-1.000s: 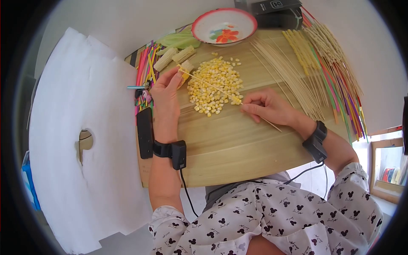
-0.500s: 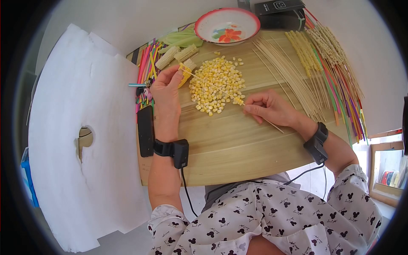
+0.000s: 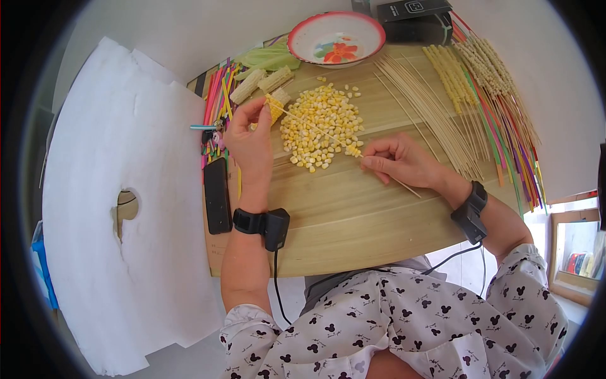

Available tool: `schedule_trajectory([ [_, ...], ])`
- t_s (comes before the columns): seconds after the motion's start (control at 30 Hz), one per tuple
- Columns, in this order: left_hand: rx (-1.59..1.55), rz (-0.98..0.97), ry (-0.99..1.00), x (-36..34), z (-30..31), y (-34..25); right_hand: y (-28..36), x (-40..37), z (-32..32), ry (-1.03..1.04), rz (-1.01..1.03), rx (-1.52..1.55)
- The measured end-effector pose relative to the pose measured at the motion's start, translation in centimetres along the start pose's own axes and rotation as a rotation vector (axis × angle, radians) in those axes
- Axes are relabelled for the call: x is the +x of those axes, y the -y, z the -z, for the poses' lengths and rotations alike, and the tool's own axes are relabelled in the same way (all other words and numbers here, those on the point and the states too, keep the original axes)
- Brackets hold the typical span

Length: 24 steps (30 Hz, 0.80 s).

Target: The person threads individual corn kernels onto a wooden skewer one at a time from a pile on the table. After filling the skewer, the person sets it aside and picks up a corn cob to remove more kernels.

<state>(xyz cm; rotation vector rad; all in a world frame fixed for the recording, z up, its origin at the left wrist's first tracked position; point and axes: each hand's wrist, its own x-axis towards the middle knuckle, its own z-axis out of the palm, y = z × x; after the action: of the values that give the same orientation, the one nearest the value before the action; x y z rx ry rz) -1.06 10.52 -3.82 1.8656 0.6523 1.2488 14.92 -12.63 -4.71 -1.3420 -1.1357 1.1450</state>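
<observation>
The left hand (image 3: 251,138) has shifted slightly right and drawn its fingers tighter. It pinches the upper-left tip of the skewer (image 3: 315,128). The right hand (image 3: 399,159), curled shut, grips the skewer further down, mid-frame. The skewer slants from upper left to lower right across the corn pile (image 3: 325,114). Bare table (image 3: 353,218) lies below the hands, and a phone (image 3: 216,196) lies along the table's left edge.

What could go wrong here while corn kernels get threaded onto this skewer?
1. The bamboo skewer is thin and held between the left hand and right hand; it could bend or snap.
2. Its far end sits at the left fingertips, which could get pricked.
3. The phone lies at the table edge beside the left forearm; a nudge might drop it.
</observation>
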Motion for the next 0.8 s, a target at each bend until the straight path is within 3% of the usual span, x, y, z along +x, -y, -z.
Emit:
schedule_trajectory([
  [0.53, -0.075, 0.039, -0.002, -1.2, -1.1, -0.6, 0.0, -0.1, 0.0, 0.005, 0.004, -0.009],
  [0.8, -0.031, 0.059, 0.171, -3.5, -3.1, -2.3, -0.4, 0.2, 0.1, -0.046, 0.045, 0.031],
])
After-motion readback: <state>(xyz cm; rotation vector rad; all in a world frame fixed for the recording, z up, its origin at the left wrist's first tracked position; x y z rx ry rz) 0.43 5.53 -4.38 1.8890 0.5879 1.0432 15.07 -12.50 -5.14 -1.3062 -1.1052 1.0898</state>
